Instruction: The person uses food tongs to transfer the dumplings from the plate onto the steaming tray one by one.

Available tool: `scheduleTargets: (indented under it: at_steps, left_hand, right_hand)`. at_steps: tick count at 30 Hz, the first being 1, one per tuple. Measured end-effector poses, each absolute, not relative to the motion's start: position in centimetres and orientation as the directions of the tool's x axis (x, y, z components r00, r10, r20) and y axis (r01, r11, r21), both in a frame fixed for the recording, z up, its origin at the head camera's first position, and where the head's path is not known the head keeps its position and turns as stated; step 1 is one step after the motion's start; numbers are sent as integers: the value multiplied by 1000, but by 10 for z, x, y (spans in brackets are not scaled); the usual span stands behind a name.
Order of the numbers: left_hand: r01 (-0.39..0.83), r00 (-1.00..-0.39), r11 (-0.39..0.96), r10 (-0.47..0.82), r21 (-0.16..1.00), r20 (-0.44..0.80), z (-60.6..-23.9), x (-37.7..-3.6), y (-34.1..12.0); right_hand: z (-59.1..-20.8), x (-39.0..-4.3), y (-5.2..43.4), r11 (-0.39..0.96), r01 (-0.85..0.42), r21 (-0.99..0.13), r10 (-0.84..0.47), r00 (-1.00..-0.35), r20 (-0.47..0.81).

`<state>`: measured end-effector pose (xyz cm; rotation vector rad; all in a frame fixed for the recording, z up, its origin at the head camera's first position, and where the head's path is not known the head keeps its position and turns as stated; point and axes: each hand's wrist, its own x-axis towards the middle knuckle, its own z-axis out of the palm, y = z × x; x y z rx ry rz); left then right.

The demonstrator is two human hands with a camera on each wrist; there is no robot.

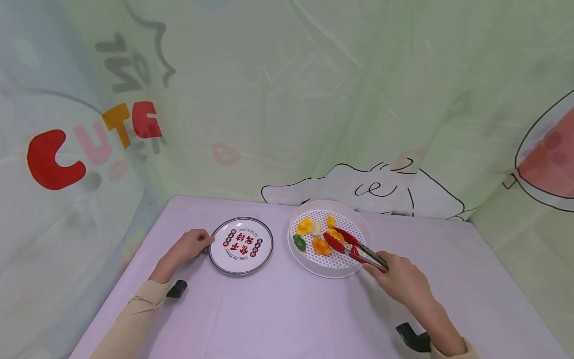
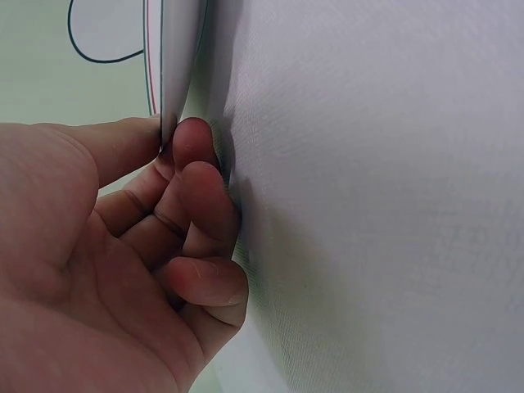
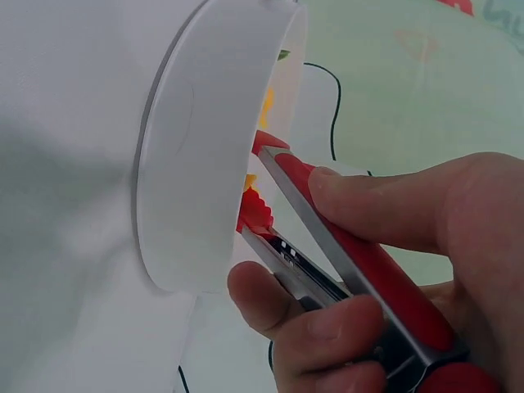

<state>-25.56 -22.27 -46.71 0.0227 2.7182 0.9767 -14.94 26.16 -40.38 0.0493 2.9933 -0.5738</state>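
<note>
Right hand [image 1: 403, 281] grips red tongs [image 1: 354, 248], tips closed on an orange dumpling [image 1: 335, 235] inside the white perforated tray [image 1: 334, 268]; about five other dumplings lie there too. Left of the tray, the plate [image 1: 241, 245] holds nothing yet, so moving looks barely begun; left hand [image 1: 190, 245] fingers curl against its rim. Plate bears red characters, too small to read; backdrop reads "CUTE" [image 1: 91, 144].

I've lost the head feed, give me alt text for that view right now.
The right hand grips red tongs whose tips reach an orange dumpling in a white perforated tray, among yellow, orange, pale and green pieces. The left hand holds the rim of an empty printed plate beside the tray on a lilac table.
</note>
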Motion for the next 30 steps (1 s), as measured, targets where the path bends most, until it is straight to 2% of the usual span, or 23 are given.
scheduleTargets:
  at_steps: [6, 13, 24, 30]
  left_hand:
    - [-61, -968, 777, 107, 627, -226, -466, -254, -224]
    - [-60, -967, 775, 110, 629, -229, -462, -250, -223]
    - [-48, -969, 780, 115, 623, -218, -462, -248, -222]
    - [-56, -967, 778, 115, 626, -229, -461, -252, -221]
  right_hand:
    - [-400, -147, 261, 925, 48, -377, 21, -997, -76]
    - [-405, -141, 245, 870, 57, -490, 36, -998, -53]
    - [-437, -133, 178, 793, 62, -606, 19, -997, -77]
    - [-454, -128, 140, 747, -16, -664, -81, -995, -67]
